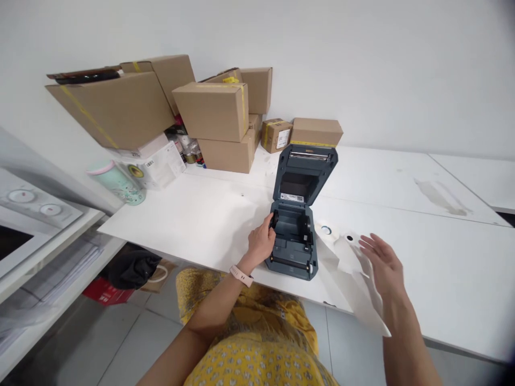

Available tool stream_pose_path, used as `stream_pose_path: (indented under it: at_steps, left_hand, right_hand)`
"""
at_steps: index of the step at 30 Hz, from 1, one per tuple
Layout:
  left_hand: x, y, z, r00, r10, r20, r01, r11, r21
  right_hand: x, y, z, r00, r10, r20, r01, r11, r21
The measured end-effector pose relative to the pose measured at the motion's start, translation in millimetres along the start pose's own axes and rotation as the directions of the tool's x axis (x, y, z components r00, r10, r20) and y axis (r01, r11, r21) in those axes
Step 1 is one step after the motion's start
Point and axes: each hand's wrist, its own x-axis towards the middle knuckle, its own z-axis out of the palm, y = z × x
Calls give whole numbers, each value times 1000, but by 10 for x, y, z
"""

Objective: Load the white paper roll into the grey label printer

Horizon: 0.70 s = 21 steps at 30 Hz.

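Note:
A dark grey label printer (289,257) stands on the white table with its lid (303,174) raised and its roll bay bare. My left hand (262,239) is at the printer's left wall, fingers curled over it, with the index finger on the black roll holder (274,219) inside. My right hand (384,262) is open, its fingers stretched out beside a white paper roll (346,252) with a dark core. A loose strip of paper (358,300) trails from that roll past the table's front edge. Another white roll (326,229) with a blue-edged core lies flat beside the printer.
Cardboard boxes (213,112) are stacked at the back left, with two small boxes (277,135) behind the printer. A mint tumbler (120,185) and a white carton (155,163) stand at the left. A shelf with papers (52,279) is at the far left.

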Motion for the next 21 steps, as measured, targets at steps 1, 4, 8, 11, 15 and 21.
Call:
stream_pose_path:
  at_steps: [1, 4, 8, 11, 15, 21]
  left_hand:
    - [-3, 6, -5, 1000, 1, 5, -1, 1000, -2]
    - [-10, 27, -25, 1000, -1, 8, 1, 1000, -4]
    - [-11, 42, -38, 1000, -16, 4, 16, 1000, 2]
    - [-10, 35, -35, 1000, -10, 5, 10, 1000, -1]
    - [-11, 20, -28, 1000, 12, 11, -11, 1000, -17]
    - [-10, 16, -35, 1000, 12, 6, -11, 1000, -3]
  right_hand:
    - [-79, -104, -37, 1000, -4, 9, 4, 1000, -31]
    - [-301, -447, -84, 979, -25, 202, 79, 962, -263]
    - [-410, -738, -118, 894, -109, 435, 332, 814, -477]
    - [-386, -805, -217, 912, -146, 383, 356, 744, -565]
    - [-363, -878, -206, 935, -278, 222, 356, 719, -597]
    - [-283, -933, 101, 816, -14, 579, 372, 779, -506]
